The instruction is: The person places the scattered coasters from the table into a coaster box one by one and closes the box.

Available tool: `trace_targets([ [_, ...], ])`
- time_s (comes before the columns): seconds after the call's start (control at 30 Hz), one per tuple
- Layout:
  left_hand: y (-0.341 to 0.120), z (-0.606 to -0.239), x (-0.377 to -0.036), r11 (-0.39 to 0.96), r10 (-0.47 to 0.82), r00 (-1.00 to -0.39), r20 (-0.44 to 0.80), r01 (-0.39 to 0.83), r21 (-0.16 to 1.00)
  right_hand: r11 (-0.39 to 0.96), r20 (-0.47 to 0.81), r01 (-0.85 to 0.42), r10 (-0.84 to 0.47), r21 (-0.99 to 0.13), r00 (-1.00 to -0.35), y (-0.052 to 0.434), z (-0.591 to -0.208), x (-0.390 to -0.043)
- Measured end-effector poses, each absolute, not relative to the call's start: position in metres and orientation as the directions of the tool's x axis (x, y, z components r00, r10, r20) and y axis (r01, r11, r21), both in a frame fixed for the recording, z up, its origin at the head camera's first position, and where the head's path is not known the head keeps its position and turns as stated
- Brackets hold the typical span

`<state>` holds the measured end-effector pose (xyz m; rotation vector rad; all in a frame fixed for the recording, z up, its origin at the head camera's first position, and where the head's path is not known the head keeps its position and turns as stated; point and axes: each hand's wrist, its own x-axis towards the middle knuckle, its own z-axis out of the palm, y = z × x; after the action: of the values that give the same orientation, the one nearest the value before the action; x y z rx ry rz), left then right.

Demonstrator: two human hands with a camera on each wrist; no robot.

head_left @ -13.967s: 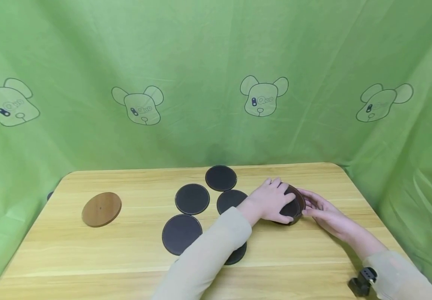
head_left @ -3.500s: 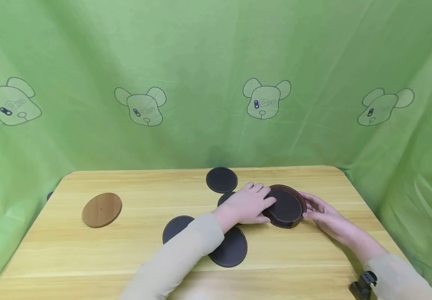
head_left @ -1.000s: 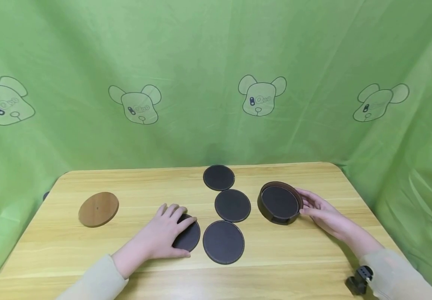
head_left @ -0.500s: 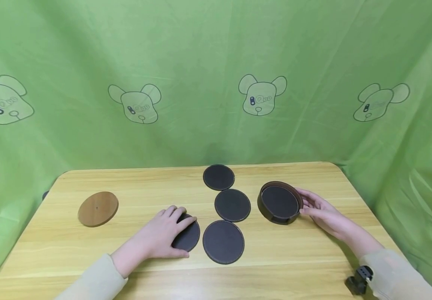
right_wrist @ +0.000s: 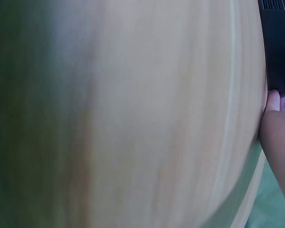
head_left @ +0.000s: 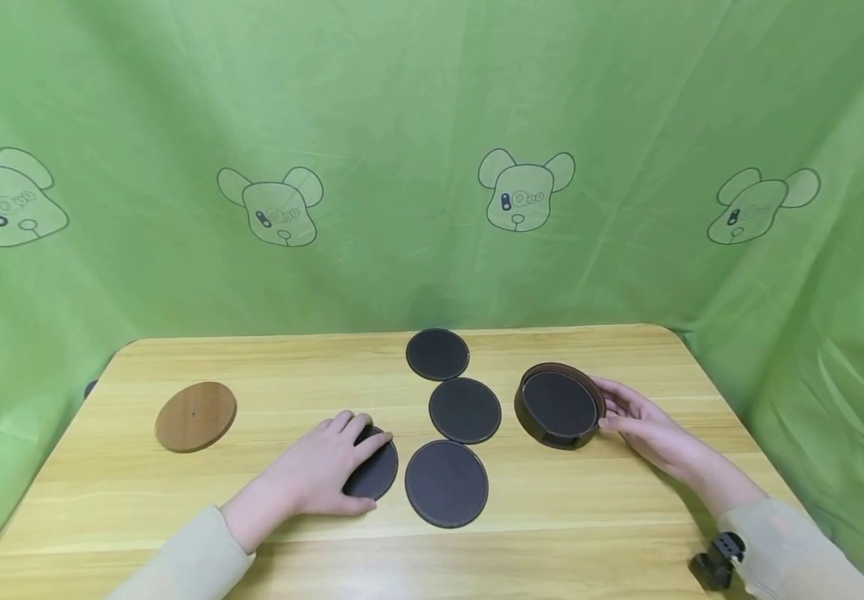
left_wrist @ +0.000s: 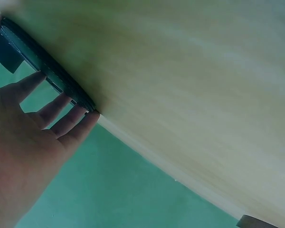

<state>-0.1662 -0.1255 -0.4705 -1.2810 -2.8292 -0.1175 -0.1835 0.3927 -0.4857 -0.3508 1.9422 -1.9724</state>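
Observation:
My left hand [head_left: 319, 471] lies over a round black coaster [head_left: 377, 473] on the near-left part of the table, its fingers and thumb gripping the rim. In the left wrist view the fingertips meet the edge of this coaster [left_wrist: 54, 66]; the palm hides part of it in the head view. To the right, my right hand [head_left: 645, 425] holds the side of a round brown coaster holder [head_left: 535, 427] between thumb and fingers. Inside that holder a black coaster [head_left: 561, 403] shows on top. The right wrist view catches only the holder's dark wall [right_wrist: 281, 50] and the thumb.
Three more black coasters lie flat in a rough column: one at the back [head_left: 437, 354], one in the middle [head_left: 465, 410], one nearer [head_left: 446, 484]. A brown wooden disc [head_left: 196, 417] rests at the left. Green curtain [head_left: 402, 250] hangs behind the table.
Since the oldest frame, the left hand has moved from the holder to the near-left coaster, and the coaster behind that one has left the table. The right hand stays at the holder.

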Motion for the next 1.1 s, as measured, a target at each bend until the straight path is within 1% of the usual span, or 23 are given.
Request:
trace_targets([
  [0.4, -0.125, -0.469, -0.170, 0.641, 0.762, -0.643, 0.072, 0.766, 0.054, 0.005, -0.069, 0.073, -0.415, -0.997, -0.907, 0.393, -0.487, -0.183],
  [0.6, -0.124, -0.470, -0.176, 0.645, 0.757, -0.647, 0.096, 0.762, 0.053, -0.002, -0.063, 0.070, -0.413, -0.998, -0.909, 0.393, -0.486, -0.184],
  [0.77, -0.122, -0.469, -0.180, 0.638, 0.761, -0.638, 0.120, 0.769, 0.042, -0.015, -0.053, 0.065, -0.418, -0.998, -0.907, 0.393, -0.485, -0.184],
  [1.1, -0.111, -0.469, -0.187, 0.618, 0.772, -0.616, 0.160, 0.785, 0.040, 0.022, -0.079, 0.077, -0.402, -0.997, -0.912, 0.393, -0.486, -0.184],
])
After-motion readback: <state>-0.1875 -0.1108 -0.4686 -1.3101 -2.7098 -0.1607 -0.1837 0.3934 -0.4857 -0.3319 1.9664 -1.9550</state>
